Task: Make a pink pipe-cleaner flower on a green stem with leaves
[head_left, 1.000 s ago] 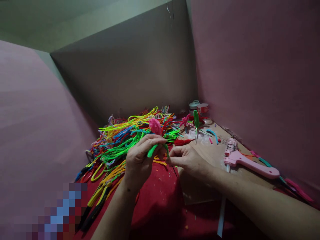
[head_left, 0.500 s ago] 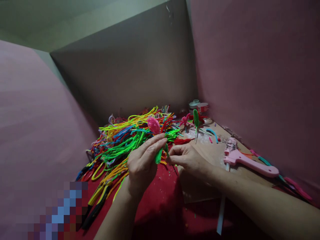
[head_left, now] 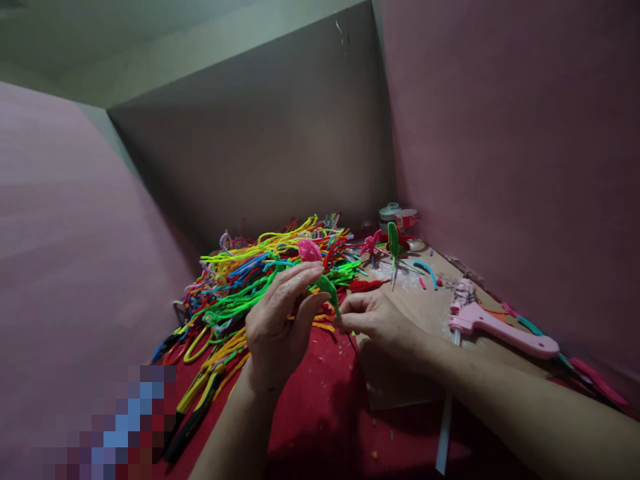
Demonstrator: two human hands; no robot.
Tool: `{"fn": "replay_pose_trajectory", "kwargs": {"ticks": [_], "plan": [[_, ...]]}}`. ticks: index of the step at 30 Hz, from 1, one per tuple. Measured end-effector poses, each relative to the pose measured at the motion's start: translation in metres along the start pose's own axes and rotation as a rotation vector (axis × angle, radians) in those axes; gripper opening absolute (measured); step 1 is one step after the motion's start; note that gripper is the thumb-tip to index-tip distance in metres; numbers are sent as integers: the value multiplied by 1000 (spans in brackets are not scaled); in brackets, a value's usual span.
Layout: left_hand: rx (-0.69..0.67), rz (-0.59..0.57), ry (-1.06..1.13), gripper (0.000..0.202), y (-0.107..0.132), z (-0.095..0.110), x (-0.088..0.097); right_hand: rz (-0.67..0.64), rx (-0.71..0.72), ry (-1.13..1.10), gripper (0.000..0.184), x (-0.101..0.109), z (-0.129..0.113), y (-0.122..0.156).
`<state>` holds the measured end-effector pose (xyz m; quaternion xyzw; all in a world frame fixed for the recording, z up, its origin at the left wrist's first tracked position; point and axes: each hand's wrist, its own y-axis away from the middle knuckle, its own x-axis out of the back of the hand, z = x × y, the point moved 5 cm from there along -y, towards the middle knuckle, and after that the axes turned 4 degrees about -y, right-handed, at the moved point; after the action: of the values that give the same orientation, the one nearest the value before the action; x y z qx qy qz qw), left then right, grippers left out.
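A pipe-cleaner flower with a pink bud [head_left: 310, 251] and a green leaf [head_left: 328, 291] leans up between my two hands. My left hand [head_left: 281, 320] curves around the leaf from the left, its fingers above and its thumb below, and covers part of the flower. At the leaf's base, my right hand [head_left: 373, 320] pinches the thin stem [head_left: 352, 340] between thumb and fingertips. The stem's dark lower end sticks out beneath that pinch.
Behind my left hand lies a heap of coloured pipe cleaners [head_left: 245, 287], with yellow-black pliers [head_left: 200, 400] in front. A pink glue gun [head_left: 500, 327] with a glue stick rests on the board [head_left: 400, 380] at right. Another green leaf [head_left: 393, 240] and jars [head_left: 390, 212] stand behind.
The green leaf hung down below my left fingers and now points up between fingers and thumb. My left thumb has moved away from the fingers; my right hand keeps its pinch.
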<state>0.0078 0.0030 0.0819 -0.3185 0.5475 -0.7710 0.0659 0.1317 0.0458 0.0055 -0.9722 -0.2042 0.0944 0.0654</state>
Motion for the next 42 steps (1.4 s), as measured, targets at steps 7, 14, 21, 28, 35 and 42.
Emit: {"fn": "replay_pose_trajectory", "kwargs": {"ticks": [7, 14, 21, 28, 35, 42], "plan": [[360, 131, 237, 34, 9, -18, -1, 14, 42, -136, 11, 6, 10, -8], [658, 49, 308, 21, 15, -38, -16, -10, 72, -190, 14, 9, 16, -12], [926, -443, 564, 22, 32, -45, -51, 104, 105, -326, 15, 21, 17, -17], [939, -344, 635, 17, 42, -26, -74, 171, 174, -189, 17, 24, 15, -15], [975, -235, 632, 19, 50, -29, -74, 143, 245, -38, 24, 22, 9, -12], [1026, -178, 692, 14, 49, -31, -74, 102, 217, 52, 19, 20, 7, -13]]}}
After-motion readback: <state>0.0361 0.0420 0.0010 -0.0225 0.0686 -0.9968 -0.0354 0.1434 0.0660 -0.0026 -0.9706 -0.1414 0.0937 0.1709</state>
